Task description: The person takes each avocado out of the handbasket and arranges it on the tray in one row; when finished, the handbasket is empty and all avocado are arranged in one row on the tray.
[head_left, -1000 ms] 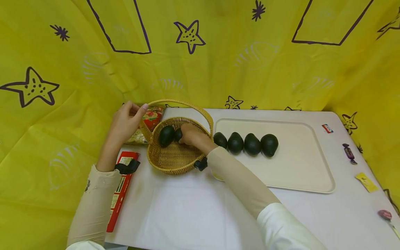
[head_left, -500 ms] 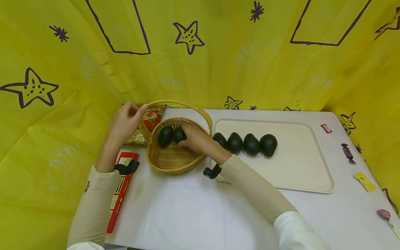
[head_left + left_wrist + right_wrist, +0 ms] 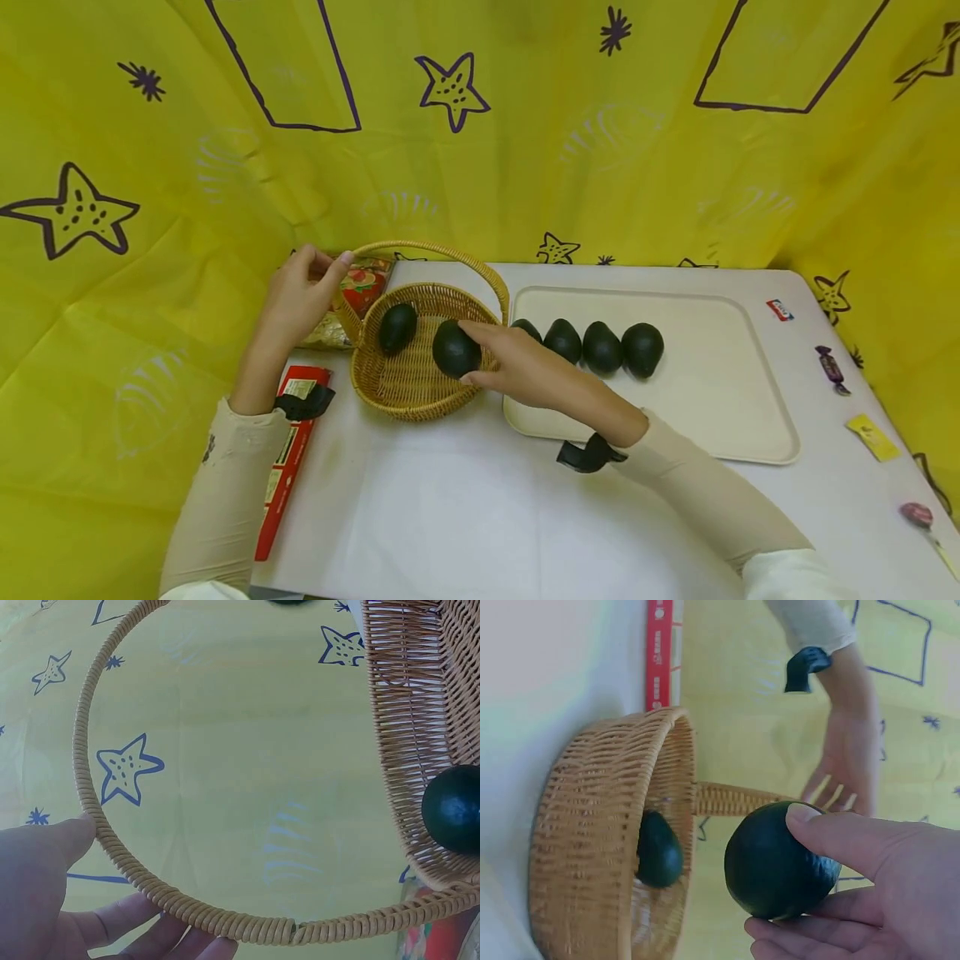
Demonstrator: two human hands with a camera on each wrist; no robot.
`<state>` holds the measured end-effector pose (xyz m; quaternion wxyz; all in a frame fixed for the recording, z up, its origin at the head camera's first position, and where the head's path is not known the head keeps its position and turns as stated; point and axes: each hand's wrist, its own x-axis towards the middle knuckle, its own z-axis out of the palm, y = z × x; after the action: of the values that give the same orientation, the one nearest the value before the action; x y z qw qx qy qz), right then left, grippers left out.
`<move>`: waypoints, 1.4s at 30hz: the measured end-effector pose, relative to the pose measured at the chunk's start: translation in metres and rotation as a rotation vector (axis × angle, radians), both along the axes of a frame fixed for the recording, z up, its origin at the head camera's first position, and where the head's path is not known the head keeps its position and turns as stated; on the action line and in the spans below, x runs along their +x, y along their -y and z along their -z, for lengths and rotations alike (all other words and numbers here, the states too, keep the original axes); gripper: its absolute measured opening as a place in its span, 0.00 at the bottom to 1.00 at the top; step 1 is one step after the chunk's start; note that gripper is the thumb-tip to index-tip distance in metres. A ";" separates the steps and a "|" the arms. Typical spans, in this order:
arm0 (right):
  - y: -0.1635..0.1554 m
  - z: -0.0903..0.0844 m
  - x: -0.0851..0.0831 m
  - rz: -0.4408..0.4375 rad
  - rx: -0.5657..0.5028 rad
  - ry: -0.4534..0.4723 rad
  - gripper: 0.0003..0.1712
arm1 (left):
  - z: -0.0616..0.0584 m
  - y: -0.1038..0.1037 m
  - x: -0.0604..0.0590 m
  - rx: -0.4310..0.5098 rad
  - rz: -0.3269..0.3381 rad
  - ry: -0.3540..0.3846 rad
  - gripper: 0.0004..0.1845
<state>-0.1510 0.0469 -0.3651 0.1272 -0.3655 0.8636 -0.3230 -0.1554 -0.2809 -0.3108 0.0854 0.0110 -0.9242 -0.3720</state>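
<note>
Left hand (image 3: 300,293) pinched the wicker basket's handle (image 3: 352,254), steadying it. Right hand (image 3: 521,368) gripped a dark avocado (image 3: 455,349) above the basket (image 3: 405,387); looked firm, light, smooth, best cupped round the belly.

Long beige sleeves (image 3: 225,475), white cloth at the upper arms, a black strap (image 3: 303,402) on each wrist.

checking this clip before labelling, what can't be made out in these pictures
- Head view: the leftmost avocado on the tray is mostly hidden by the right hand.
- Head view: the small wrappers at the table's right edge are too small to read.
- Left wrist view: the basket is cut off by the frame's right edge.
</note>
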 end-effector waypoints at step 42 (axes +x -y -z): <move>-0.285 0.074 -0.021 0.418 0.175 -0.006 0.45 | -0.001 -0.003 0.001 -0.041 -0.020 0.001 0.35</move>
<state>-0.1723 0.3318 -0.4392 0.0863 -0.1673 0.9457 -0.2651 -0.1548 -0.2783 -0.3101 0.0888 0.0184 -0.9316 -0.3520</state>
